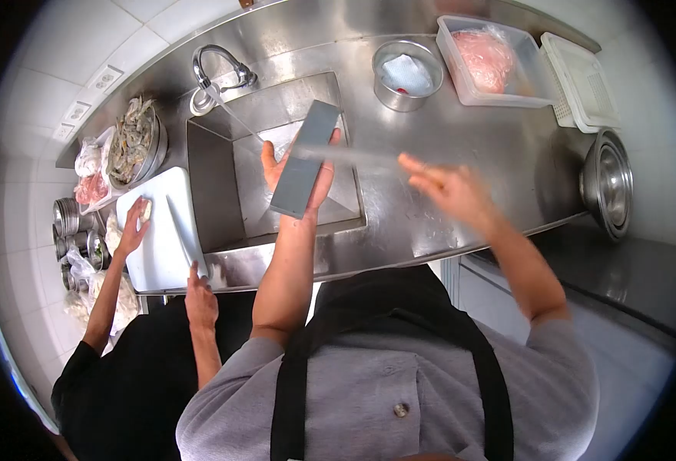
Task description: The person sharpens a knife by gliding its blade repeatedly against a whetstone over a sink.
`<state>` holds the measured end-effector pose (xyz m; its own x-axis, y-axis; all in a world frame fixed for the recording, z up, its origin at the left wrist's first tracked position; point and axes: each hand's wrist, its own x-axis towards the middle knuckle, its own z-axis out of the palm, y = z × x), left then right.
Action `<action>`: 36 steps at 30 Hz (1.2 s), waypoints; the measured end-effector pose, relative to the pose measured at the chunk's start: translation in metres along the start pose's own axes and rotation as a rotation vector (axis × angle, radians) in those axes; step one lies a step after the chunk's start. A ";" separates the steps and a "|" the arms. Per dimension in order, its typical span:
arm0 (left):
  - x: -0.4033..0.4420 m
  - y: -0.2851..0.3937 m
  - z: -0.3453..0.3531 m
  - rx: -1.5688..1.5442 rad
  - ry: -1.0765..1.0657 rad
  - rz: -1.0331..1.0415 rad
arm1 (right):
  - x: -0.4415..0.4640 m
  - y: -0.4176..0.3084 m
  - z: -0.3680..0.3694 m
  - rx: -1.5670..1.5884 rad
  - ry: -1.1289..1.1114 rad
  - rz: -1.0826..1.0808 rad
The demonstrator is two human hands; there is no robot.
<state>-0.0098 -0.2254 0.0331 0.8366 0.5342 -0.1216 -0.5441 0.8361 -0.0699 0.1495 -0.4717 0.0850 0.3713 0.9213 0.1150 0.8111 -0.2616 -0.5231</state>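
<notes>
A grey sharpening stone [304, 173] lies slanted across the palm of my left hand [324, 184], above the sink [223, 184]. My left thumb sticks out on one side and the fingers are curled along the other edge. In my right hand [453, 190] is a knife [353, 155], smeared by motion, its blade reaching across the upper part of the stone. Whether blade and stone touch, I cannot tell. The handle is mostly hidden in my fingers. Water runs from the faucet [223, 60] into the sink behind my left hand.
At left, a co-worker's hands [200, 301] are at a white cutting board [154, 230] with a knife [178, 227]. A bowl of shrimp [132, 142] stands behind. Along the counter are a metal pot [393, 100], a plastic tub [499, 98], a white basket [584, 81] and metal bowls [611, 184].
</notes>
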 end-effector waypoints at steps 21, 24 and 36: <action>-0.010 -0.065 -0.022 0.016 0.036 -0.221 | 0.049 -0.021 0.011 0.092 -0.173 0.309; -0.006 -0.053 -0.028 0.197 -0.204 -0.275 | 0.031 -0.025 0.041 0.142 -0.040 0.035; -0.009 -0.055 -0.020 0.049 0.172 -0.185 | 0.039 0.009 0.034 0.153 -0.022 0.105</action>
<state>0.0120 -0.2787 0.0187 0.8962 0.3455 -0.2783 -0.3751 0.9251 -0.0592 0.1557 -0.4283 0.0566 0.4386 0.8980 0.0352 0.6897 -0.3112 -0.6538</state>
